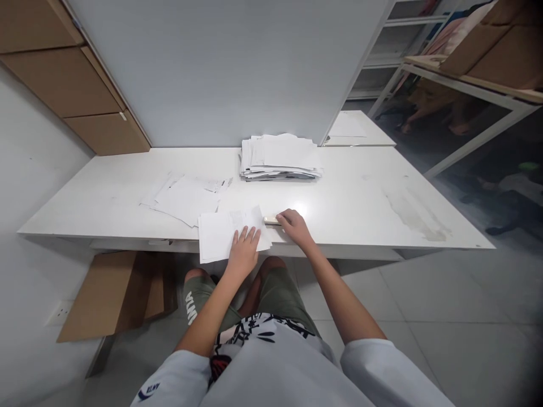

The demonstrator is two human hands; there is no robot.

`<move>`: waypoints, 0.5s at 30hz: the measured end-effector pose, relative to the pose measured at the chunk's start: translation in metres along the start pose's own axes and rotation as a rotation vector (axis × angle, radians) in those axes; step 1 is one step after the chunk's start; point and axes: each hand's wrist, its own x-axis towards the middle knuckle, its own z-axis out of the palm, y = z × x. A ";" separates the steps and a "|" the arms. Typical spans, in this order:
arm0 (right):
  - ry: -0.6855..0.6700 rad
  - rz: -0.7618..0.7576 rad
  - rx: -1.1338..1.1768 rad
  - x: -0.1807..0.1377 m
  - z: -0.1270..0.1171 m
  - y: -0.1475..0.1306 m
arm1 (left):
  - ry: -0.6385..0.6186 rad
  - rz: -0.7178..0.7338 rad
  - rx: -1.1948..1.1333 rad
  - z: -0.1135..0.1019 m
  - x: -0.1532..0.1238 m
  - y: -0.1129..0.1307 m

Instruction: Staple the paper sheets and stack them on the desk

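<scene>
My left hand (pixel 244 249) lies flat, fingers spread, on a thin set of white paper sheets (pixel 214 234) that hangs over the table's front edge. At the sheets' right edge, my right hand (pixel 294 226) is closed around a slim cream-topped stapler (pixel 270 220) with a dark underside. Part of the stapler is hidden by my fingers. To the left, loose white sheets (pixel 184 198) lie spread on the table, some with printing. A thick, uneven stack of papers (pixel 284 155) sits behind my hands.
The white table (pixel 348 198) backs onto a tall pale panel (pixel 229 68). Cardboard boxes (pixel 93 85) are stacked at the left, and an open carton (pixel 102 294) stands below the table. A metal-framed table (pixel 470 90) bears another box at the right.
</scene>
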 end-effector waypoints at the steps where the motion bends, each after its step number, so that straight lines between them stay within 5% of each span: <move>1: 0.000 -0.004 0.004 0.000 0.000 0.000 | 0.003 0.017 0.011 0.001 -0.001 -0.001; 8: 0.005 -0.015 0.008 0.000 0.000 -0.001 | -0.048 0.193 0.007 0.002 0.000 -0.005; 12: -0.012 -0.031 -0.006 0.000 -0.001 0.001 | -0.042 0.332 -0.190 -0.043 0.001 -0.003; 15: -0.014 -0.035 -0.017 0.000 0.000 0.004 | 0.030 0.185 -0.289 -0.087 -0.016 -0.021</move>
